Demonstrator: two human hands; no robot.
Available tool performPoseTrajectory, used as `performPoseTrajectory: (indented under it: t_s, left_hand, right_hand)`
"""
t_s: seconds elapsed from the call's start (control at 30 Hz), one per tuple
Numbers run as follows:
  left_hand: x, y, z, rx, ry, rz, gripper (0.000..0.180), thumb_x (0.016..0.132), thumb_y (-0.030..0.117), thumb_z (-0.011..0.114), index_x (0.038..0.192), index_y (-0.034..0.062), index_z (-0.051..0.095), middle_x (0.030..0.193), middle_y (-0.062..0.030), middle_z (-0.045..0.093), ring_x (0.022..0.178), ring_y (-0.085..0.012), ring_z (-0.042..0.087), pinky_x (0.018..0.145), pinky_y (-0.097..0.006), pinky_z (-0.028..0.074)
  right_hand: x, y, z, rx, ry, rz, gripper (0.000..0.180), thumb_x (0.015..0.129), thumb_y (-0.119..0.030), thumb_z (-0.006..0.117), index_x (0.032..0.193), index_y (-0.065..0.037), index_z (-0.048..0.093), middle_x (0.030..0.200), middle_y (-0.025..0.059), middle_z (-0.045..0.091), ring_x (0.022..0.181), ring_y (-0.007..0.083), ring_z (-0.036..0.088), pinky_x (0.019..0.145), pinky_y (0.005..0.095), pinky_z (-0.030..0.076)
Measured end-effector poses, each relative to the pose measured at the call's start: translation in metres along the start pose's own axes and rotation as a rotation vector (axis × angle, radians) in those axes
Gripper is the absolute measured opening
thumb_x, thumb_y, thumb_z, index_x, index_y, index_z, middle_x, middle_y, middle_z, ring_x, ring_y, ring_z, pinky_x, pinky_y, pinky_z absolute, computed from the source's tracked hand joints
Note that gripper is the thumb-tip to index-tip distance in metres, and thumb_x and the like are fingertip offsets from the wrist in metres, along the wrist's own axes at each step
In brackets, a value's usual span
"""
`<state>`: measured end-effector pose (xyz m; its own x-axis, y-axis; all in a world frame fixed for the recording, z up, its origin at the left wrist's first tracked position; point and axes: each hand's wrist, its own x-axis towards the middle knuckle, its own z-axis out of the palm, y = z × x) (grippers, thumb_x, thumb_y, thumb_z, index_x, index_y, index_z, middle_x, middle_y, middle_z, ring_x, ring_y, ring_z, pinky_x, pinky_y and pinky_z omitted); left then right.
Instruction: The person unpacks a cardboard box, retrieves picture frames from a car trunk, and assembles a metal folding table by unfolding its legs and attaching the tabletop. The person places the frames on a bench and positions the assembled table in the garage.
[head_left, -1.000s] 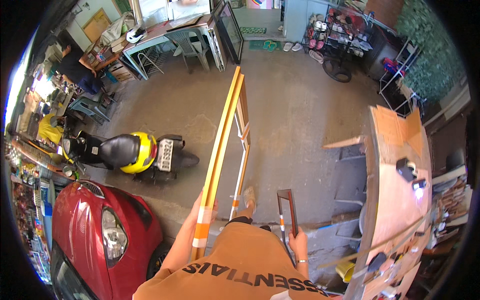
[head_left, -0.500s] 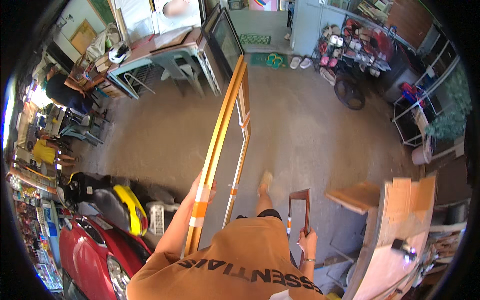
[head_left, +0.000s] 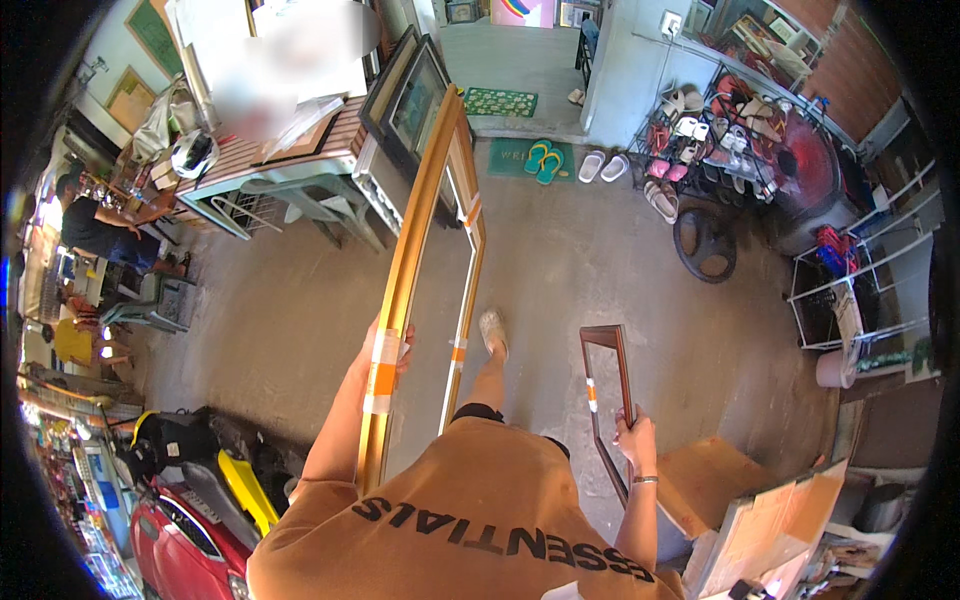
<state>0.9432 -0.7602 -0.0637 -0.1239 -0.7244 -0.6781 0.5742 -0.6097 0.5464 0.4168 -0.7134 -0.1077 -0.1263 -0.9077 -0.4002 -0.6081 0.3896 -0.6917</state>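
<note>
My left hand (head_left: 364, 356) is closed round the near side rail of a large gold wooden picture frame (head_left: 411, 245), its fingertips showing past the inner edge. The frame stands upright and points away from me, with bands of clear and orange tape wrapped on its rails. At my right side, my right hand (head_left: 636, 442) grips the side rail of a smaller dark brown picture frame (head_left: 624, 372), which also carries a strip of orange and white tape. Part of the gold frame's lower end is hidden behind my arm and shirt.
A table (head_left: 300, 165) with a grey plastic chair (head_left: 325, 205) and leaning dark frames (head_left: 400, 110) stand ahead left. Sandals lie by a green doormat (head_left: 505, 158) at the doorway step. Right are a shoe rack (head_left: 700, 150), steering wheel (head_left: 704, 243) and cardboard (head_left: 720, 475); left, a red vehicle (head_left: 175, 545).
I have moved forward, so the doorway, table and shoe rack look nearer while the red vehicle has slipped back. Both frames are still in my hands.
</note>
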Motion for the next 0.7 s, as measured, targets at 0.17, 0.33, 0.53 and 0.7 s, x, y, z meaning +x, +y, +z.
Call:
performPoseTrajectory:
  t_s: [0.17, 0.33, 0.53, 0.7]
  left_hand:
    - [0.114, 0.11, 0.014, 0.013, 0.024, -0.03, 0.059, 0.089, 0.071, 0.041, 0.073, 0.0152, 0.054, 0.059, -0.001, 0.051, 0.037, -0.0183, 0.043, 0.035, -0.032, 0.033]
    - [0.217, 0.218, 0.023, -0.045, -0.04, -0.053, 0.063, 0.088, 0.075, 0.042, 0.07, 0.0163, 0.054, 0.053, -0.0001, 0.048, 0.036, -0.0182, 0.041, 0.035, -0.032, 0.03]
    - [0.328, 0.325, 0.024, -0.1, -0.16, -0.016, 0.064, 0.088, 0.075, 0.043, 0.073, 0.014, 0.056, 0.054, -0.0015, 0.051, 0.036, -0.0195, 0.047, 0.033, -0.034, 0.036]
    - [0.421, 0.393, 0.014, -0.136, -0.181, -0.055, 0.065, 0.088, 0.074, 0.042, 0.079, 0.0113, 0.057, 0.058, -0.0041, 0.054, 0.038, -0.0232, 0.053, 0.034, -0.036, 0.042]
  right_hand:
    - [0.13, -0.08, 0.017, -0.054, 0.003, 0.034, 0.027, 0.093, -0.025, 0.061, 0.099, 0.001, 0.061, 0.067, 0.0226, 0.065, 0.068, 0.0383, 0.069, 0.063, 0.0461, 0.051]
    - [0.248, -0.158, 0.033, -0.147, 0.018, 0.031, 0.023, 0.091, -0.024, 0.062, 0.095, -0.002, 0.061, 0.07, 0.0216, 0.064, 0.069, 0.0401, 0.066, 0.063, 0.0459, 0.05]
    - [0.364, -0.244, 0.052, 0.03, -0.044, 0.028, 0.018, 0.092, -0.018, 0.062, 0.09, 0.0, 0.06, 0.062, 0.0117, 0.06, 0.052, 0.0224, 0.062, 0.052, 0.0367, 0.05]
    - [0.459, -0.293, 0.071, 0.161, -0.142, 0.078, 0.018, 0.095, -0.016, 0.061, 0.09, 0.0, 0.057, 0.062, 0.0048, 0.056, 0.048, 0.0143, 0.059, 0.045, 0.0298, 0.051]
